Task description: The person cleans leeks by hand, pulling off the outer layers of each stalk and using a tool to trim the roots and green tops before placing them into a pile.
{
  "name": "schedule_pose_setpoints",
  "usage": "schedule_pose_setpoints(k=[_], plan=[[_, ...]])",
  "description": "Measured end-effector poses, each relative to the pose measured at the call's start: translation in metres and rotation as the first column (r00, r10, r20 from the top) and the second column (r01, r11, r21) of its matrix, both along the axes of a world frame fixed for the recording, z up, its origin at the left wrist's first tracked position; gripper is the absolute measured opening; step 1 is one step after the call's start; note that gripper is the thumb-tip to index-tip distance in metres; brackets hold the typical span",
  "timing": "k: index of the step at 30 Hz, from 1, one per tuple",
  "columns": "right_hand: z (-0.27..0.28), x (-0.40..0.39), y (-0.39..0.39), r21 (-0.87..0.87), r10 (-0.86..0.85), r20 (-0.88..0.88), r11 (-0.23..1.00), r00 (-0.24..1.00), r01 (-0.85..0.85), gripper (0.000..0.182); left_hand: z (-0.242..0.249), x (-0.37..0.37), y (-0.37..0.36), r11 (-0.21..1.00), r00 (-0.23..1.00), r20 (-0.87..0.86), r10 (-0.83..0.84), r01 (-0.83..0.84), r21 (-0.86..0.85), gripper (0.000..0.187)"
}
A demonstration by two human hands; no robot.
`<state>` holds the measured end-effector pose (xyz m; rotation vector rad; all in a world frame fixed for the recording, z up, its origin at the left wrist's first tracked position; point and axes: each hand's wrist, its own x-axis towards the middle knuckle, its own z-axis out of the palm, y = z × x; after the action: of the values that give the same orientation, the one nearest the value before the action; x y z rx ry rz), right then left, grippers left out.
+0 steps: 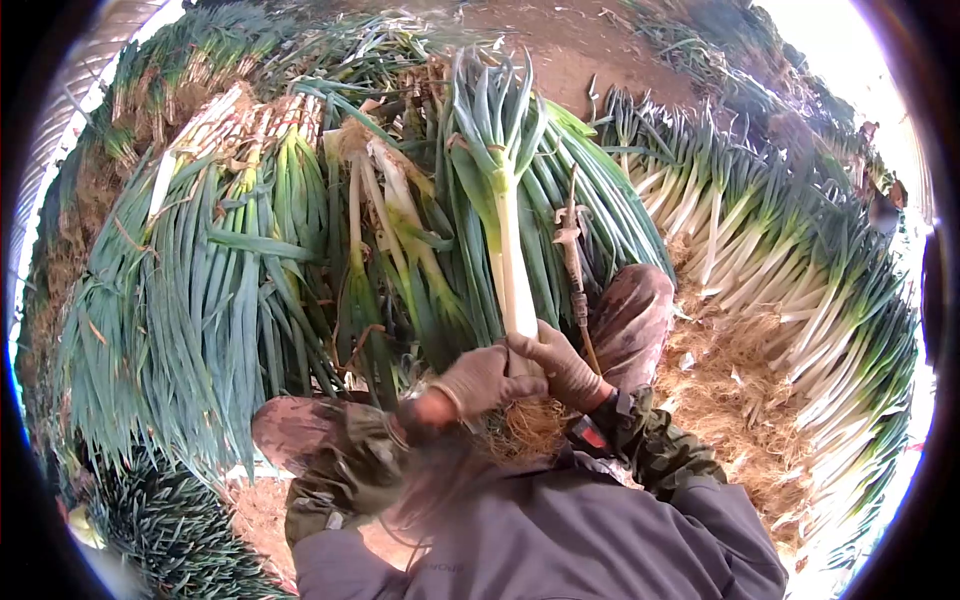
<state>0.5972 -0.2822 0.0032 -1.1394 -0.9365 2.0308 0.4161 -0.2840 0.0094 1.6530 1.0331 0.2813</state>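
A thick leek [512, 260] with a white stem stands nearly upright before me, its green leaves pointing away and its brown roots [527, 428] toward my body. Both hands wear tan gloves. My left hand [485, 380] is closed round the lower stem from the left, just above the roots. From the right, my right hand [556, 365] wraps the same stem slightly higher, thumb across it. Under and behind the leek lies a pile of long green leaves [590, 190]. Right of it, a thin brown stick-like piece [575, 265] lies on the pile.
Bundled leeks [200, 270] hang their leaves to the left. Several loose stalks [385, 190] lie in the middle. A long curved row of leeks [790, 260] fills the right side, with dry root trimmings [735, 375] beside it. Bare soil [555, 50] shows at the top.
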Motion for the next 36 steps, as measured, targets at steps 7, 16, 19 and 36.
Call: schedule_pose_setpoints(k=[7, 16, 19, 36], plan=[[0.008, 0.043, 0.0, 0.215, 0.0, 0.219, 0.975, 0.976, -0.048, 0.067, 0.013, -0.058, 0.13, 0.778, 0.779, 0.041, 0.626, -0.627, 0.033, 0.03], [-0.027, 0.086, 0.003, 0.414, 0.056, 0.321, 0.89, 0.945, -0.193, 0.096, -0.056, -0.031, 0.313, 0.582, 0.851, 0.048, 0.523, -0.398, 0.71, 0.072], [-0.042, 0.098, -0.006, 0.377, 0.02, 0.308, 0.915, 0.951, -0.142, 0.105, -0.067, -0.059, 0.355, 0.634, 0.859, -0.056, 0.508, -0.33, 0.699, 0.07], [0.048, 0.12, -0.035, 0.352, -0.044, 0.777, 0.858, 0.628, -0.375, 0.1, -0.095, -0.043, 0.107, 0.808, 0.686, 0.509, 0.52, -0.202, -0.554, 0.069]])
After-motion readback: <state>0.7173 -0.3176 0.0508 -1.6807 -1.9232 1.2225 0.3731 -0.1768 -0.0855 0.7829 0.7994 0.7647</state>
